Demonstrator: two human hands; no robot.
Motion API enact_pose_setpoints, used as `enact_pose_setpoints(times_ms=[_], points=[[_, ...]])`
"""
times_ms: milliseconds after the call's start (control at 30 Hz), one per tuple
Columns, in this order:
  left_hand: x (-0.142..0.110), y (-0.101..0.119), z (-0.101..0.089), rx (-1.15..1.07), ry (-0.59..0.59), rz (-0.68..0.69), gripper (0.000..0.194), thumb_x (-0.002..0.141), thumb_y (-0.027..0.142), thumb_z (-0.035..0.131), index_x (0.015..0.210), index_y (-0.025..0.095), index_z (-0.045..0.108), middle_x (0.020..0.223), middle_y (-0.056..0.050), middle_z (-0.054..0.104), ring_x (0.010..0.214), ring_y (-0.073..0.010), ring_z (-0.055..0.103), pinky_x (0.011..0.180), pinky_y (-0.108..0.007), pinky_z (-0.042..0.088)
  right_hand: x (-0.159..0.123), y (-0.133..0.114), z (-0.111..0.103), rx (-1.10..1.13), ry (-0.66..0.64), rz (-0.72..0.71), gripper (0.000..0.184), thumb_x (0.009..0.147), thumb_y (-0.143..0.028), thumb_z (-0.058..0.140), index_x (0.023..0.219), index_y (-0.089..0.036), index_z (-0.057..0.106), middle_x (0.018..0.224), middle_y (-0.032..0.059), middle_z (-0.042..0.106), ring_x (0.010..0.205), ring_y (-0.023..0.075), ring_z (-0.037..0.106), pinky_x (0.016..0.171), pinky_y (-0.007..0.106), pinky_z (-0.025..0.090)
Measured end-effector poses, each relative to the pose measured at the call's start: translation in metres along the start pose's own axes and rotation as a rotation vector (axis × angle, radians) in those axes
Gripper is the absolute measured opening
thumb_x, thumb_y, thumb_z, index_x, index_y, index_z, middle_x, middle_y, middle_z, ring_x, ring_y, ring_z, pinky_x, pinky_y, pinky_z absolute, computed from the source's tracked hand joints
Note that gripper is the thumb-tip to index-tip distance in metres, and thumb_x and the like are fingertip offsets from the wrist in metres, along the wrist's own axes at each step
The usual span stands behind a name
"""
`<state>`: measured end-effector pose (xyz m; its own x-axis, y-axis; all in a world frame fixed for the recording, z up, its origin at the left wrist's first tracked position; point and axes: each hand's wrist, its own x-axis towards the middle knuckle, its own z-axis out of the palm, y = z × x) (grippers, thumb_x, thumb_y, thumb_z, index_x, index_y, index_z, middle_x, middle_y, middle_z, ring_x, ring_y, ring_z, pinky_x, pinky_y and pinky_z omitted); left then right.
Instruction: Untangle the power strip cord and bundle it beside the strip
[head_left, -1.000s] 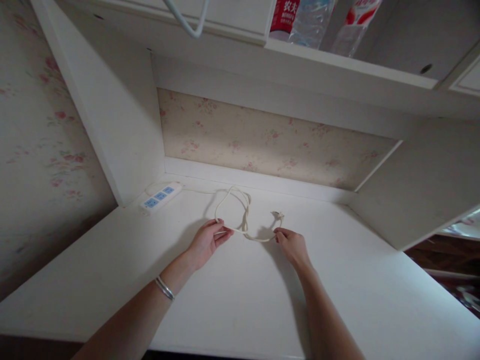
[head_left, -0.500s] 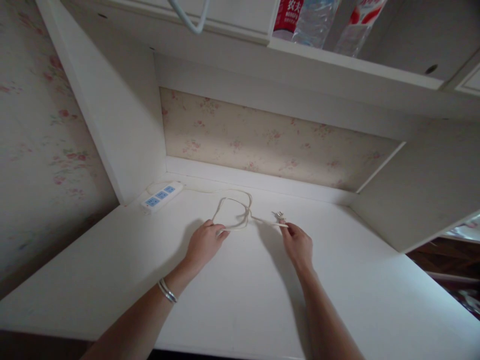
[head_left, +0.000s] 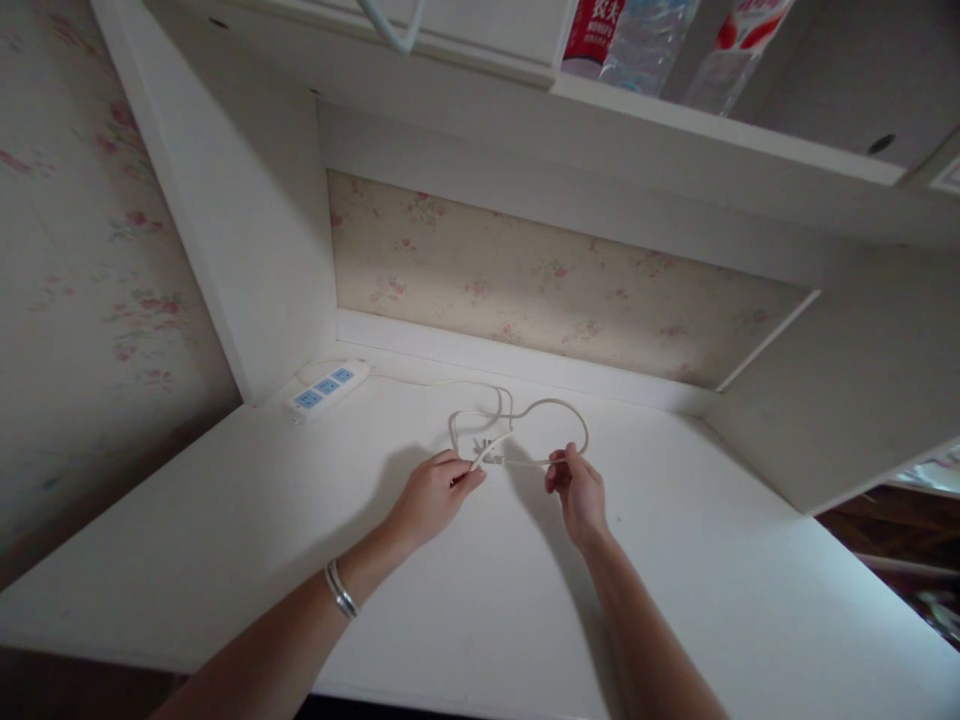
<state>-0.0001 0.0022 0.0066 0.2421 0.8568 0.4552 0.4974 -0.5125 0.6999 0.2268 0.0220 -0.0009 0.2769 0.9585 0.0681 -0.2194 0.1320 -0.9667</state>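
A power strip (head_left: 328, 390) with blue socket faces lies at the back left of the white desktop. Its pale cord (head_left: 555, 402) runs along the back and forms loops in the middle. My left hand (head_left: 435, 492) is closed on a stretch of this cord, thumb against fingers. Just beyond those fingertips is the plug (head_left: 489, 452), its metal prongs pointing left. My right hand (head_left: 581, 492) pinches the cord to the right of the plug, and a round loop rises behind its fingers. Whether the plug touches my left fingers is hard to tell.
White panels (head_left: 247, 220) stand at both sides of the desktop (head_left: 465, 610), with a flowered wall (head_left: 525, 270) behind. Overhead, a shelf (head_left: 712, 125) holds a red-labelled bottle (head_left: 592, 35) and clear plastic bottles (head_left: 649, 45).
The plug has moved left, from my right hand to beside my left fingers. My right hand now grips the cord farther along, and a new loop has formed on the right.
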Motion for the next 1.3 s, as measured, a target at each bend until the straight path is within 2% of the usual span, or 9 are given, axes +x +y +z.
enact_pose_setpoints(times_ms=[167, 300, 400, 500, 733, 867, 967, 1100, 1300], points=[[-0.005, 0.002, 0.007, -0.124, -0.069, 0.033, 0.024, 0.09, 0.029, 0.046, 0.097, 0.021, 0.068, 0.085, -0.004, 0.063, 0.078, -0.0133, 0.057, 0.072, -0.024, 0.043, -0.011, 0.002, 0.017, 0.301, -0.19, 0.11, 0.028, 0.084, -0.043, 0.056, 0.078, -0.016, 0.06, 0.058, -0.001, 0.054, 0.052, 0.0101, 0.05, 0.05, 0.022, 0.041], [-0.005, 0.003, 0.007, -0.148, -0.043, -0.034, 0.018, 0.084, 0.033, 0.055, 0.084, 0.02, 0.067, 0.08, -0.004, 0.064, 0.076, -0.0158, 0.058, 0.071, -0.026, 0.043, -0.014, 0.0, 0.019, 0.506, -0.266, 0.281, 0.018, 0.085, -0.035, 0.057, 0.082, -0.018, 0.061, 0.062, -0.0027, 0.053, 0.055, 0.0087, 0.051, 0.053, 0.02, 0.045], [-0.004, 0.004, 0.008, -0.346, -0.14, -0.191, 0.03, 0.086, 0.042, 0.049, 0.08, 0.018, 0.066, 0.075, -0.005, 0.063, 0.071, -0.0162, 0.059, 0.067, -0.028, 0.045, -0.016, -0.002, 0.019, 0.598, -0.311, 0.35, 0.013, 0.086, -0.031, 0.056, 0.083, -0.019, 0.061, 0.064, -0.003, 0.054, 0.059, 0.0083, 0.052, 0.059, 0.02, 0.048], [-0.004, 0.005, 0.013, -0.672, -0.236, -0.439, 0.04, 0.085, 0.052, 0.046, 0.091, 0.016, 0.063, 0.086, -0.007, 0.062, 0.064, -0.0141, 0.061, 0.058, -0.026, 0.046, -0.019, -0.002, 0.022, 0.607, -0.366, 0.379, 0.013, 0.088, -0.032, 0.054, 0.086, -0.02, 0.061, 0.069, -0.0024, 0.057, 0.063, 0.0091, 0.055, 0.066, 0.022, 0.05], [0.003, 0.001, 0.015, -1.088, -0.098, -0.595, 0.035, 0.081, 0.049, 0.056, 0.095, 0.017, 0.057, 0.062, 0.006, 0.042, 0.043, -0.003, 0.036, 0.04, -0.017, 0.025, -0.032, 0.002, 0.037, 0.449, -0.561, 0.431, 0.024, 0.088, -0.041, 0.052, 0.093, -0.019, 0.061, 0.07, -0.0015, 0.058, 0.06, 0.0102, 0.055, 0.065, 0.025, 0.048], [0.006, -0.001, 0.009, -1.242, -0.054, -0.571, 0.026, 0.08, 0.04, 0.061, 0.08, 0.016, 0.051, 0.061, 0.007, 0.041, 0.046, -0.0028, 0.035, 0.044, -0.016, 0.027, -0.043, 0.005, 0.049, 0.237, -0.589, 0.305, 0.024, 0.082, -0.037, 0.062, 0.101, -0.022, 0.06, 0.086, -0.0003, 0.061, 0.063, 0.0095, 0.055, 0.062, 0.024, 0.044], [0.004, 0.005, 0.008, -1.273, -0.087, -0.524, 0.027, 0.082, 0.041, 0.058, 0.077, 0.017, 0.047, 0.063, 0.006, 0.045, 0.046, -0.0025, 0.036, 0.045, -0.016, 0.028, -0.051, 0.008, 0.056, 0.032, -0.708, 0.216, 0.033, 0.075, -0.028, 0.071, 0.106, -0.022, 0.059, 0.093, 0.001, 0.063, 0.077, 0.0123, 0.057, 0.072, 0.025, 0.044], [0.002, 0.016, 0.006, -1.296, -0.185, -0.519, 0.024, 0.084, 0.041, 0.056, 0.082, 0.019, 0.047, 0.062, 0.007, 0.045, 0.041, -0.0011, 0.032, 0.041, -0.015, 0.024, -0.053, 0.01, 0.057, -0.102, -0.91, 0.181, 0.022, 0.078, -0.031, 0.067, 0.094, -0.018, 0.062, 0.093, 0.0028, 0.063, 0.09, 0.0156, 0.057, 0.084, 0.03, 0.041], [0.001, 0.019, 0.0, -1.282, -0.2, -0.548, 0.025, 0.083, 0.043, 0.056, 0.095, 0.023, 0.047, 0.07, 0.006, 0.052, 0.036, -0.0013, 0.039, 0.035, -0.014, 0.025, -0.053, 0.006, 0.056, -0.194, -0.99, 0.088, 0.023, 0.079, -0.036, 0.065, 0.095, -0.019, 0.062, 0.095, 0.0026, 0.062, 0.085, 0.0144, 0.056, 0.078, 0.029, 0.043]])
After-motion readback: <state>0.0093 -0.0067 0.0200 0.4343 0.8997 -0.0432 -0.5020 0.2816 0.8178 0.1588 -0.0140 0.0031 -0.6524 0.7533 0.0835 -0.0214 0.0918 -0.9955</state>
